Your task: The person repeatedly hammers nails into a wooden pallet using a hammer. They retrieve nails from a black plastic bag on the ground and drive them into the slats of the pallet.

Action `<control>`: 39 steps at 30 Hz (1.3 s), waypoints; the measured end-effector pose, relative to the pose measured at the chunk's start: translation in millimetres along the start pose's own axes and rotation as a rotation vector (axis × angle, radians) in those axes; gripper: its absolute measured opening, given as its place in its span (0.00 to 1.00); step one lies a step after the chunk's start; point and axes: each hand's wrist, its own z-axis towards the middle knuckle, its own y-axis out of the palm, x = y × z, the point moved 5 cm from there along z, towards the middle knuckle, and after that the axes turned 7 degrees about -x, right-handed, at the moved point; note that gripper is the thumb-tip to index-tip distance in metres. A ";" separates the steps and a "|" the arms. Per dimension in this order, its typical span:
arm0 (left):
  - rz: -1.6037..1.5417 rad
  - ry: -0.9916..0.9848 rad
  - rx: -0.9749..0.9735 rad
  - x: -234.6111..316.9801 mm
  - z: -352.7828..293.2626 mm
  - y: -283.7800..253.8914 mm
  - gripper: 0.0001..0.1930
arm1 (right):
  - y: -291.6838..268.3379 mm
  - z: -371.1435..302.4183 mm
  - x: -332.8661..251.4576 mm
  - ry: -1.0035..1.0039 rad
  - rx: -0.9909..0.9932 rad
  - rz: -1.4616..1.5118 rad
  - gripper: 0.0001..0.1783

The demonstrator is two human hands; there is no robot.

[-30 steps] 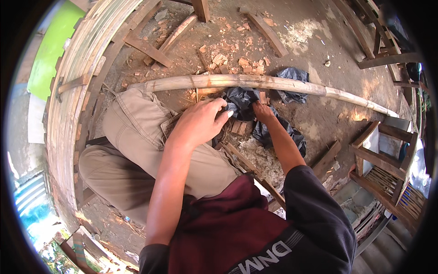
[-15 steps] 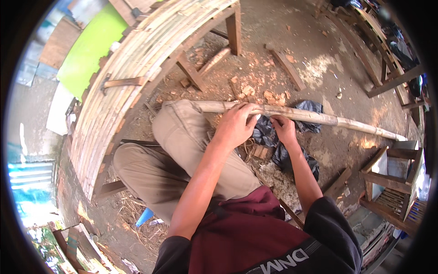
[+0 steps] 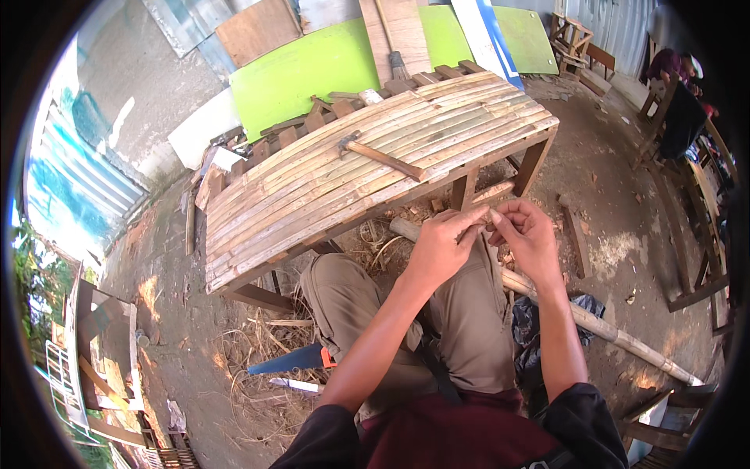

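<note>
My left hand (image 3: 441,246) and my right hand (image 3: 533,234) are raised in front of my knees, with their fingertips meeting. Between the fingertips is a small pale piece (image 3: 489,218), too small to tell what it is. Both hands pinch it. Below them a long bamboo pole (image 3: 601,328) lies on the ground, passing under my bent leg in khaki trousers (image 3: 469,313). Neither hand touches the pole.
A bench of curved bamboo slats (image 3: 312,195) stands just ahead, with a hammer (image 3: 383,156) lying on it. A blue-bladed handsaw (image 3: 293,359) and dry shavings lie on the dirt at my left. A black cloth (image 3: 531,324) sits by the pole. Wooden frames (image 3: 695,234) stand at the right.
Both hands have lifted off the bamboo pole and the black cloth and come together in the air. The view has swung up toward the slatted bench.
</note>
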 end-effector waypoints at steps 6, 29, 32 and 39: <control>-0.217 -0.287 0.318 -79.2 3.3 -91.4 0.16 | 84.3 142.1 8.6 -0.236 -0.131 -0.422 0.18; 0.300 -0.726 0.721 -404.0 113.6 -291.2 0.10 | 185.3 245.1 82.5 -0.186 -0.382 -1.012 0.21; 0.315 -0.722 0.655 -404.7 117.9 -289.9 0.11 | 185.7 248.6 82.5 -0.171 -0.380 -1.021 0.20; 0.316 -0.771 0.636 -406.6 118.3 -286.1 0.12 | 185.7 249.0 84.3 -0.141 -0.376 -1.002 0.19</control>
